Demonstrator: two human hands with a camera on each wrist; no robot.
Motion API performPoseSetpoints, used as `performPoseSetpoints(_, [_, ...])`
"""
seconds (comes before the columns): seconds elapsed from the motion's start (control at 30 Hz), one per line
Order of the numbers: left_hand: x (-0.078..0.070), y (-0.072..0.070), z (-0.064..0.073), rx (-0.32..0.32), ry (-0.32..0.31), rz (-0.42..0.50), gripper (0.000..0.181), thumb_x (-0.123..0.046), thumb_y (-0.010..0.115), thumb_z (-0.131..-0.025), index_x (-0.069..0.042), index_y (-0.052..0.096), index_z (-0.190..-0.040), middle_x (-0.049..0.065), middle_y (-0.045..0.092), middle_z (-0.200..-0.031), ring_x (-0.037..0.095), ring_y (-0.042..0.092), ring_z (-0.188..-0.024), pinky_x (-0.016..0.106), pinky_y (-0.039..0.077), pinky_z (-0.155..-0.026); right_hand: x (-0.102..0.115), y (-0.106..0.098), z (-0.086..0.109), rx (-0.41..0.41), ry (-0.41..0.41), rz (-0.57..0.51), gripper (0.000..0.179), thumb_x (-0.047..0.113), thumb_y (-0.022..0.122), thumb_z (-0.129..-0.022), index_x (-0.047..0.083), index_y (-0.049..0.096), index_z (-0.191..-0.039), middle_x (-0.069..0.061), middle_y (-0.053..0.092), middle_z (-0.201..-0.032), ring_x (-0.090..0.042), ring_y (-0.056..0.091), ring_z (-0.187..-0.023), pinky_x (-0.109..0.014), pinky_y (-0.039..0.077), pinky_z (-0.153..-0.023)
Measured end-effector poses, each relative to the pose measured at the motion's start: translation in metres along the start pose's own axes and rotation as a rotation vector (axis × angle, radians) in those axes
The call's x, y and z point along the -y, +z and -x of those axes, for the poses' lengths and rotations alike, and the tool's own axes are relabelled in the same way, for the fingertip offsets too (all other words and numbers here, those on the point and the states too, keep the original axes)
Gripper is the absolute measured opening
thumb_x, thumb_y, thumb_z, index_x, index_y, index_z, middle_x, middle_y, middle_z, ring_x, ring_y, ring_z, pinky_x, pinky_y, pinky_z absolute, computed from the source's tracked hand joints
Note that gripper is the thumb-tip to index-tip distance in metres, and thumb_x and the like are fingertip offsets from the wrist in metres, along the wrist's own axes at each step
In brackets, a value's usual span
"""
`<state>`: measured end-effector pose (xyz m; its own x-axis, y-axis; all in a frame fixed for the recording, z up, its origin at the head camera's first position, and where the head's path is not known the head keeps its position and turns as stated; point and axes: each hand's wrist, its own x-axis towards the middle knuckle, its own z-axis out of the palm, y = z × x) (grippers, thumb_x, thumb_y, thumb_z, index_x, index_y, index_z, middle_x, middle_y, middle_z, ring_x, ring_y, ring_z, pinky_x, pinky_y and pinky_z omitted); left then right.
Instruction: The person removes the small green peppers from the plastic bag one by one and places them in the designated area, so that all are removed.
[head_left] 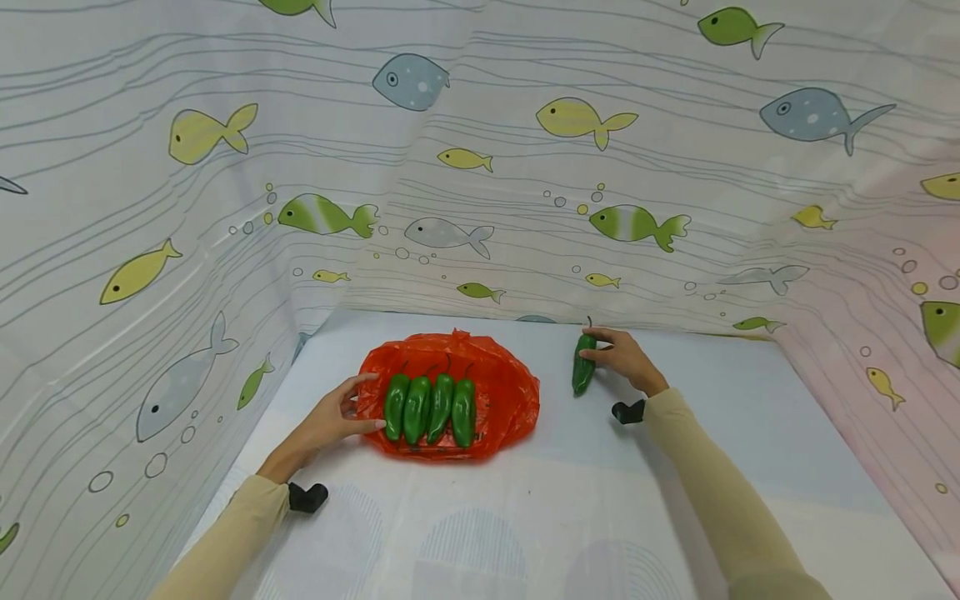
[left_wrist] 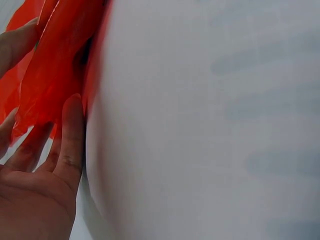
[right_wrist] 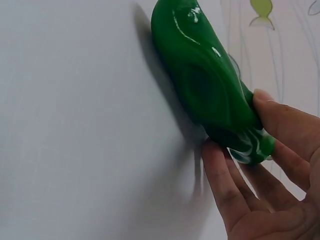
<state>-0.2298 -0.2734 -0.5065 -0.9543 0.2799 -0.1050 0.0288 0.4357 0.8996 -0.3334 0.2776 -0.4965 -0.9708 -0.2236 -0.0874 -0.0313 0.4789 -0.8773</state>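
Observation:
A red plastic bag (head_left: 517, 400) lies spread on the table, with several glossy green peppers (head_left: 442, 408) side by side on it, stems pointing away. My left hand (head_left: 341, 414) is at the bag's left edge, thumb near the leftmost pepper. In the left wrist view, the fingers of that hand (left_wrist: 42, 175) hold the bag's edge (left_wrist: 60, 65). To the right of the bag, my right hand (head_left: 622, 357) grips another green pepper (head_left: 582, 367) by its stem end. The right wrist view has the thumb and fingers around that end of the pepper (right_wrist: 200, 70), its tip pointing away from the hand.
A pale table (head_left: 480, 517) with faint circle patterns lies under everything. Fish-printed sheeting (head_left: 510, 192) walls off the back and both sides. A black wrist mount sits at each cuff, the left one (head_left: 307, 497) and the right one (head_left: 627, 412).

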Motion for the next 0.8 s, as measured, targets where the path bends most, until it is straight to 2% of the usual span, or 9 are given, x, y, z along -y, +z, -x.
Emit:
performPoseSetpoints(0.17, [0.000,0.000,-0.001,0.004,0.001,0.019,0.083,-0.025,0.086,-0.086,-0.023,0.041,-0.155,0.016,0.042,-0.154,0.041,0.051,-0.130,0.053,0.044,-0.104,0.000,-0.001,-0.001,0.001,0.012,-0.012,0.062,0.021,0.072,-0.099,0.001,0.047,-0.152,-0.022,0.048,-0.152,-0.041,0.051,-0.132,-0.046,0.048,-0.101])
performPoseSetpoints(0.33, [0.001,0.000,-0.002,0.004,-0.001,0.013,0.082,-0.025,0.086,-0.086,-0.023,0.041,-0.155,0.016,0.040,-0.155,0.041,0.050,-0.131,0.053,0.044,-0.104,0.016,-0.003,0.007,0.014,-0.003,-0.004,0.055,0.012,0.069,-0.100,-0.006,0.048,-0.148,-0.029,0.049,-0.148,-0.046,0.052,-0.129,-0.051,0.048,-0.099])
performPoseSetpoints(0.53, [0.002,0.000,-0.003,0.003,0.005,-0.003,0.082,-0.026,0.086,-0.086,-0.022,0.042,-0.154,0.016,0.042,-0.155,0.039,0.053,-0.127,0.046,0.046,-0.100,-0.001,-0.003,-0.002,-0.009,-0.003,0.020,0.057,0.019,0.071,-0.099,0.001,0.050,-0.150,-0.022,0.049,-0.151,-0.042,0.052,-0.132,-0.054,0.045,-0.105])
performPoseSetpoints(0.8, [0.002,0.000,-0.003,0.007,0.003,0.013,0.082,-0.026,0.086,-0.086,-0.022,0.041,-0.154,0.015,0.041,-0.155,0.039,0.052,-0.128,0.047,0.046,-0.101,0.004,-0.005,0.002,-0.019,-0.009,0.035,0.057,0.022,0.073,-0.098,0.004,0.052,-0.148,-0.018,0.053,-0.149,-0.039,0.054,-0.131,-0.053,0.046,-0.105])
